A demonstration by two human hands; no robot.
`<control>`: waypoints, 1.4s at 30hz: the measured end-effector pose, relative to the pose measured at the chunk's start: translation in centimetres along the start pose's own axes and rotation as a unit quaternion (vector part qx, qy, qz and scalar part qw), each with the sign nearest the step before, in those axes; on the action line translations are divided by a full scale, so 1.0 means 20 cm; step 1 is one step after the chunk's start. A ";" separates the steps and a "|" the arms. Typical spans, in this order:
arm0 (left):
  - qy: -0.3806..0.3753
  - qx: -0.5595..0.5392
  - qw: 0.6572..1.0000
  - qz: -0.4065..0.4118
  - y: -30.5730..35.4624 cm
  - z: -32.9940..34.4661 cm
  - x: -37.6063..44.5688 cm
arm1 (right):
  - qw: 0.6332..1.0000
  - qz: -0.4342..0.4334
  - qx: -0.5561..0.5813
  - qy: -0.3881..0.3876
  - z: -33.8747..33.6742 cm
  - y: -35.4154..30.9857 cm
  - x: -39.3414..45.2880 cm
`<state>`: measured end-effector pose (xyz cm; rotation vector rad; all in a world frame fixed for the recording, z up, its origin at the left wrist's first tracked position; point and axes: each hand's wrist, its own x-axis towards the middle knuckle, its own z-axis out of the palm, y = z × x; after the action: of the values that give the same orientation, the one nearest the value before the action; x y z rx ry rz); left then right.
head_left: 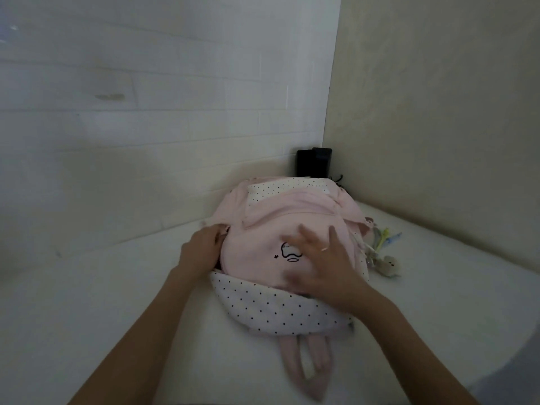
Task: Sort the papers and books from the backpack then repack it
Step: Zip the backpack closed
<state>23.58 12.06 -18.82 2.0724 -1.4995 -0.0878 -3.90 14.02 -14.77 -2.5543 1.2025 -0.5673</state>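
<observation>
The pink backpack (280, 244) lies flat on its back on a white table (102, 302), pushed toward the corner where the two walls meet, straps (304, 366) trailing toward the person. Lying flat like that makes sense, it keeps the bag from flopping while someone gets at the opening. The polka-dot lining (263, 305) shows along the near edge, so the main flap looks open or at least loose there. The left hand (201, 247) is curled at the bag's left side, fingers pinched on the edge of the fabric, probably holding the opening or a zipper, can't tell which. The right hand (324, 264) is spread flat and open on the front panel next to the little printed logo (287, 252), gripping nothing, just pressing down; it's blurry so it's likely moving. No papers or books visible outside the bag, so my guess is either nothing's out yet or it's all back in. Room-wise: loads of bare table left and in front, good for stacking. The right side is tighter, with a keychain charm (385, 264) just beside the bag and a black box (314, 162) wedged in the corner behind it.
</observation>
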 end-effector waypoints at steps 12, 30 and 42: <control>0.005 0.026 0.988 0.151 0.16 -0.21 -0.35 | 0.978 0.122 -0.172 -0.006 0.25 -0.08 0.41; 0.033 -0.160 0.960 0.229 0.15 -0.21 -0.16 | 0.934 0.007 0.355 0.031 0.14 -0.30 0.35; 0.149 0.023 0.972 0.181 0.21 -0.21 -0.05 | 0.871 0.260 0.346 0.233 -0.21 0.28 0.25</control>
<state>21.11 13.80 -13.59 1.7193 -1.6664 0.3847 -6.77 6.32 -12.00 -1.4546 1.4139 -1.2420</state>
